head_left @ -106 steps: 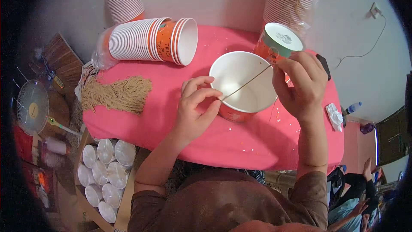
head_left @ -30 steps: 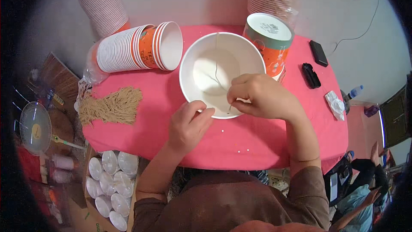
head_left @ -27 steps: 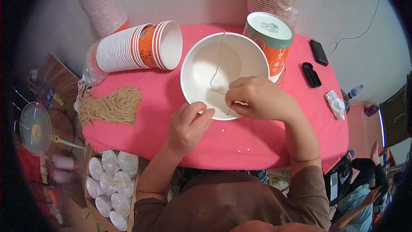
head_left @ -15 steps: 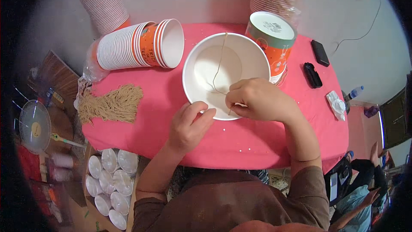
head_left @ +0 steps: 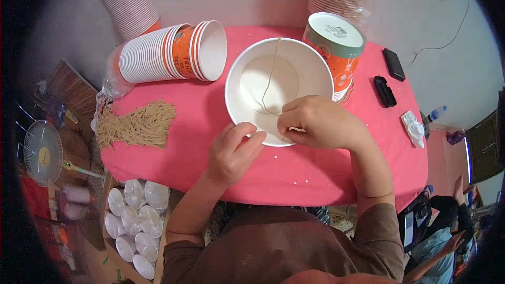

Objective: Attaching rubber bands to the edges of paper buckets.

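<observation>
A large white-lined paper bucket (head_left: 247,87) stands open side up in front of me. A thin tan string (head_left: 270,76) crosses its inside from the far rim, sagging in a curve toward my right hand. My right hand (head_left: 315,123) reaches over the near right rim, thumb and forefinger pinched on the string's near end; the very tips are partly hidden. At the near left rim, my left hand (head_left: 234,152) grips the bucket's edge, thumb outside and fingers curled at the rim. On the left of the table lies a bundle of tan strings (head_left: 138,126).
A stack of orange and white paper buckets (head_left: 152,55) lies at the left, an upturned stack (head_left: 336,47) behind right. Black case (head_left: 384,92), black box (head_left: 393,64) and crumpled tissue (head_left: 413,129) line the right edge. A carton of clear cups (head_left: 135,226) sits below left.
</observation>
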A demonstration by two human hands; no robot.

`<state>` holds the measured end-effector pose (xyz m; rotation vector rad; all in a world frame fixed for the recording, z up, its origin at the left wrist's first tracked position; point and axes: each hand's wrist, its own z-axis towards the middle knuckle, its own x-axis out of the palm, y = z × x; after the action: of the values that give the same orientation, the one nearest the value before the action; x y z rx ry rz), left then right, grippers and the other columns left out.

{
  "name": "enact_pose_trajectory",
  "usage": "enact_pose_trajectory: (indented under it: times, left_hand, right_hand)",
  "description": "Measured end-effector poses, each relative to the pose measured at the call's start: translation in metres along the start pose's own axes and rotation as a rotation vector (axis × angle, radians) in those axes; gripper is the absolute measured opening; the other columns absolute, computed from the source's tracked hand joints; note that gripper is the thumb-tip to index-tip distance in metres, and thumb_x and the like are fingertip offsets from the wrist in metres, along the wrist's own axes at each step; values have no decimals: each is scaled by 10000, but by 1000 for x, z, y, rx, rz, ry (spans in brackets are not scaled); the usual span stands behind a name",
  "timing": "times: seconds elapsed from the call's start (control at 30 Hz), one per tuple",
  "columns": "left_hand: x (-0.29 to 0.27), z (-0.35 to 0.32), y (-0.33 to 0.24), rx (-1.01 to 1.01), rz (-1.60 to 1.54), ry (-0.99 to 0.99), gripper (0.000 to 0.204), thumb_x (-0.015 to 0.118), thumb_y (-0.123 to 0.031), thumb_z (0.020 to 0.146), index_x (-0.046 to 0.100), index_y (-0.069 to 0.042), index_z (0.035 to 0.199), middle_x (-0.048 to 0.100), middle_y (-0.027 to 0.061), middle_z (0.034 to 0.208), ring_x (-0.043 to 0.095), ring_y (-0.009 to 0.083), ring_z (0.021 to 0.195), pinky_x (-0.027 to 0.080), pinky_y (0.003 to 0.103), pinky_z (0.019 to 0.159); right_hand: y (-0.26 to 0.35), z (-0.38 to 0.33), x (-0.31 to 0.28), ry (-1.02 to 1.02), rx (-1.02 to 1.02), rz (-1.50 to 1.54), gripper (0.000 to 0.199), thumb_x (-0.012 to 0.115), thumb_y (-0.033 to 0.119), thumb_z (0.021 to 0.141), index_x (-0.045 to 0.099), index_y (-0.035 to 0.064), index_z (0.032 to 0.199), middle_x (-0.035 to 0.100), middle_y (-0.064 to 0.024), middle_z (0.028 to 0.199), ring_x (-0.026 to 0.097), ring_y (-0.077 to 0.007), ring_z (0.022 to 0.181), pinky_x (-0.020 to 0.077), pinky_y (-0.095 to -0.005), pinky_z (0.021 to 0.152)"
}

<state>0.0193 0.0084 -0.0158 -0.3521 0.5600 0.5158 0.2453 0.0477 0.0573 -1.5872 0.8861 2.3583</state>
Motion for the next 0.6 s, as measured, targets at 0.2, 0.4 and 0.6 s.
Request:
enact_pose_trajectory:
  times: [0.2, 0.4, 0.6]
  left_hand:
    - [-2, 1, 0, -7, 24, 20, 310, 746, 0, 673, 670, -6, 973, 578, 107, 1015, 610, 252, 795, 520, 357, 654]
    - [-1, 7, 4, -101, -63, 24, 309, 753, -11, 706, 657, -11, 999, 584, 112, 1083, 624, 273, 859, 527, 354, 707]
    - [1, 15, 5, -232, -135, -83, 348, 742, 21, 740, 611, -31, 1059, 561, 151, 1173, 615, 284, 900, 526, 367, 769]
  right_hand:
    - [0, 3, 4, 24, -29, -34, 57, 661, 74, 774, 610, 60, 754, 590, -85, 716, 612, -289, 739, 468, -413, 656]
    - [-9, 0, 0, 77, -55, 128, 100, 657, 87, 802, 619, 21, 867, 588, -116, 761, 607, -288, 742, 475, -394, 664]
    - [-2, 3, -10, 143, 57, 315, 172, 642, 65, 805, 620, 5, 965, 590, -115, 810, 590, -244, 715, 469, -355, 626]
